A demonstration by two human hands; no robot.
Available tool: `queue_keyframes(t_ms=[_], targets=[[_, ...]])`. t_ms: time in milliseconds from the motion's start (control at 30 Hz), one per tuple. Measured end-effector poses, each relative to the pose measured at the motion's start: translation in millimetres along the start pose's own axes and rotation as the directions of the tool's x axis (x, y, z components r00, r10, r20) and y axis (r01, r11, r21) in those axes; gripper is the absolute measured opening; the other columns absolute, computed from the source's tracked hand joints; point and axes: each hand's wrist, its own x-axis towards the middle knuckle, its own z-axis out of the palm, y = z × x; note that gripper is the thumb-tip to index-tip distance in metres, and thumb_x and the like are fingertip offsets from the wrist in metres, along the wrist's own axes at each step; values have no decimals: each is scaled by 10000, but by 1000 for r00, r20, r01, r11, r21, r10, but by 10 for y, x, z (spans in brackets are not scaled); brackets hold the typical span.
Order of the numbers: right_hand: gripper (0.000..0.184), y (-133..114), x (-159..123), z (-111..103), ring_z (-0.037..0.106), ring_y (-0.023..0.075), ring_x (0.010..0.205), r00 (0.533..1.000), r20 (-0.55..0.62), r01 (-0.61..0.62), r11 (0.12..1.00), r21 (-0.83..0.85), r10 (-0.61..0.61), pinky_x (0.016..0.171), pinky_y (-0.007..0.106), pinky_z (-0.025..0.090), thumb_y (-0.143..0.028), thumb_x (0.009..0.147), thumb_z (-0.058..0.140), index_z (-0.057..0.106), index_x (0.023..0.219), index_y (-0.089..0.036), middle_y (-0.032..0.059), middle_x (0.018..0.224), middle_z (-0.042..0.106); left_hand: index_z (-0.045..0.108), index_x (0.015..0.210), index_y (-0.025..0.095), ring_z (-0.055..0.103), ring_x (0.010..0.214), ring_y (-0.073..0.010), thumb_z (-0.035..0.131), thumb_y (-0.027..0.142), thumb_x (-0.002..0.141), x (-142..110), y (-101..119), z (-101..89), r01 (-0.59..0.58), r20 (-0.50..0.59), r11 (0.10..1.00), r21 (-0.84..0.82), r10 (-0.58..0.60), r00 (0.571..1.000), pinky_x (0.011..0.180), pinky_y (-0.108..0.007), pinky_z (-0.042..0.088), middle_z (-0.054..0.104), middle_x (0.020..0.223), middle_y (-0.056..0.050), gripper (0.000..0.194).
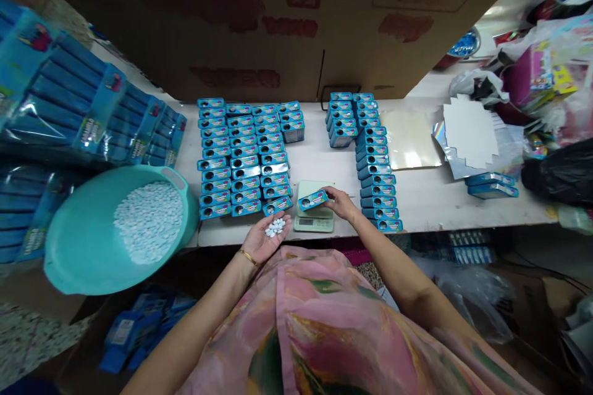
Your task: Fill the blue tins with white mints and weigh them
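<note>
Palm up, my left hand (pixel 265 236) cups a small pile of white candies (pixel 275 228) near the table's front edge. My right hand (pixel 340 203) grips a small blue box (pixel 313 200) by its right end, with a round dark opening showing on top. That box is over the pale green kitchen scale (pixel 313 224); whether it rests on the scale I cannot tell. Rows of similar blue boxes (pixel 245 173) stand left of the scale, and another group (pixel 377 179) stands to its right.
A turquoise tub (pixel 69 247) of white candies is at the left, before stacked blue packs (pixel 74 86). A large cardboard box (pixel 259 31) walls off the back. Right of the boxes lie a cream sheet (pixel 412 142), a white card cutout (pixel 470 133) and cluttered bags (pixel 560 173).
</note>
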Motion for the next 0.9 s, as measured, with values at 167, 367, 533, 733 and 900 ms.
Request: queue_keyframes(t_ms=[167, 367, 533, 733, 900], targets=[[313, -560, -123, -183, 507, 169, 886, 985, -37, 148, 934, -325, -168, 774, 310, 410, -264, 755, 532, 502, 1047, -153, 72, 984, 564, 577, 888, 77, 610, 745, -200, 426, 195, 790, 169, -114, 255, 13, 60, 1000, -21, -11, 998, 664, -333, 511, 634, 736, -124, 215], [330, -1357, -222, -285, 451, 214, 917, 889, 247, 421, 476, -772, -386, 808, 382, 356, -148, 824, 382, 448, 1147, -164, 108, 988, 538, 579, 774, 108, 583, 613, -137, 413, 237, 797, 286, -175, 679, 18, 164, 998, -65, -7, 986, 617, -278, 484, 621, 676, -65, 211], [312, -1488, -271, -184, 425, 230, 968, 784, 386, 566, 305, -766, -487, 827, 409, 333, -120, 832, 336, 443, 1124, -95, 127, 1009, 515, 593, 718, 102, 559, 545, -108, 379, 202, 805, 278, -183, 786, 96, 235, 995, 2, -94, 967, 590, -215, 453, 606, 602, -48, 251], [275, -1459, -303, -173, 428, 219, 956, 773, 418, 584, 279, -762, -477, 781, 394, 357, -109, 839, 322, 465, 1074, -102, 113, 1015, 511, 589, 656, 89, 558, 511, -105, 333, 197, 823, 293, -226, 786, 115, 251, 993, 30, -119, 961, 581, -194, 439, 593, 548, -52, 325], [294, -1442, -322, -215, 433, 215, 938, 810, 353, 515, 281, -810, -468, 770, 393, 356, -116, 846, 320, 459, 1105, -114, 108, 997, 527, 589, 727, 78, 578, 553, -125, 365, 203, 803, 405, -227, 738, 100, 245, 994, 42, -107, 964, 592, -217, 454, 621, 598, -68, 268]])
